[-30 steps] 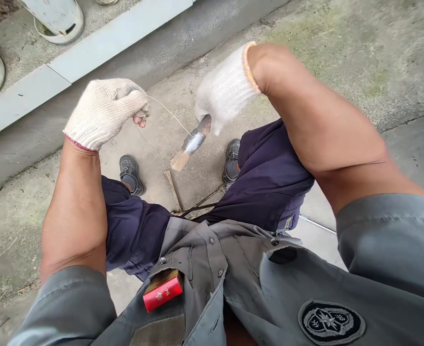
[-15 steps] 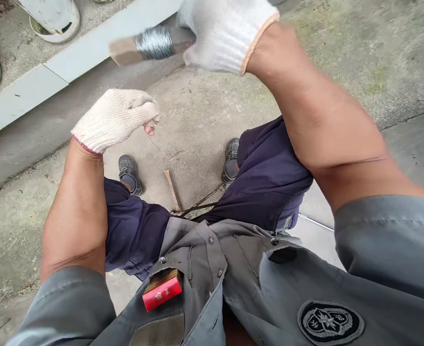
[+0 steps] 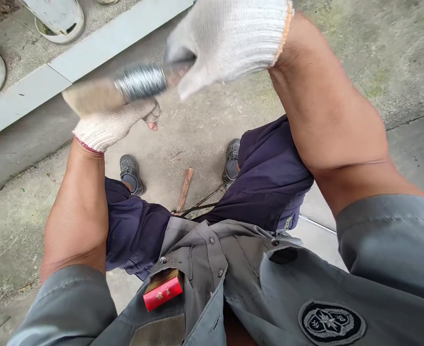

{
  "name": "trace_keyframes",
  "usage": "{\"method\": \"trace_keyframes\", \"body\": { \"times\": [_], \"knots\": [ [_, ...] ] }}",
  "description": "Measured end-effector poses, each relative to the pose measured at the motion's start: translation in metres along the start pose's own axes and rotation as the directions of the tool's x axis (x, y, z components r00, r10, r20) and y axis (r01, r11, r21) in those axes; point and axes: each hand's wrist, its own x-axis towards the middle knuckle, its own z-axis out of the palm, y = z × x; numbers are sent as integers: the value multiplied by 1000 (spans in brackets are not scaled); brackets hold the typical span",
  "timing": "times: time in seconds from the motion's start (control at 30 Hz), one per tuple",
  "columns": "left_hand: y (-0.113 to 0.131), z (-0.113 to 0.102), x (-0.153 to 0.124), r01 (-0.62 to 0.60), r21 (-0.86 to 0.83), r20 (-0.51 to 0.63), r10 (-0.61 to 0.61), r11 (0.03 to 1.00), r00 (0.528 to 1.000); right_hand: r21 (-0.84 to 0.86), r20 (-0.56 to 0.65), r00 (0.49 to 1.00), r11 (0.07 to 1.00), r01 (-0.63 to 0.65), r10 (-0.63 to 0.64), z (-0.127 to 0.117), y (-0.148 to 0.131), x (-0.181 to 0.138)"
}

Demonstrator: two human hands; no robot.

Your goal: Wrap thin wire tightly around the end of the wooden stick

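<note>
My right hand (image 3: 230,43), in a white knit glove, grips one end of a wooden stick (image 3: 93,96). Silver wire (image 3: 142,81) is wound thickly round the stick's middle. The stick's blurred far end passes across my gloved left hand (image 3: 113,122), hiding part of its back; whether they touch I cannot tell. The left fingers are curled closed, with a bare fingertip poking out of the glove. Anything pinched in them is too fine to make out.
A narrow piece of wood (image 3: 185,190) shows between my legs, near a dark strap-like strip (image 3: 199,207). A tiled ledge (image 3: 100,45) runs along the upper left, with white cylindrical containers (image 3: 60,19) behind it. Concrete ground (image 3: 205,120) lies below. A red pack (image 3: 163,290) sits in my shirt pocket.
The wire-wound stick has swung down and left over my left hand, and my right hand has lowered slightly. The narrow wood piece between my legs now leans right instead of left.
</note>
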Motion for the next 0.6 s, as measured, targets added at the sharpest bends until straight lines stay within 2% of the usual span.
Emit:
{"method": "trace_keyframes", "body": {
  "times": [0.1,0.2,0.27,0.33,0.47,0.53,0.6],
  "knots": [
    [-4,11,4,37,-12,41,-36,999,998,22,-93,958,962,-272,273,1,0,7],
    [-21,29,12,35,61,154,-44,998,987,28,-177,890,907,-421,419,11,9,14],
    [-36,40,19,40,74,204,-54,996,978,-8,-222,873,895,-446,434,18,17,18],
    [-48,49,24,28,70,234,-44,997,971,-41,-228,879,897,-439,420,23,22,21],
    [-66,61,32,25,106,262,-52,994,964,-41,-263,858,884,-467,441,29,25,25],
    [-77,73,34,72,182,289,-123,981,949,-15,-291,840,876,-482,457,29,24,26],
    [-92,93,33,159,299,327,-258,941,909,5,-286,843,880,-475,456,28,22,25]
  ]
}}
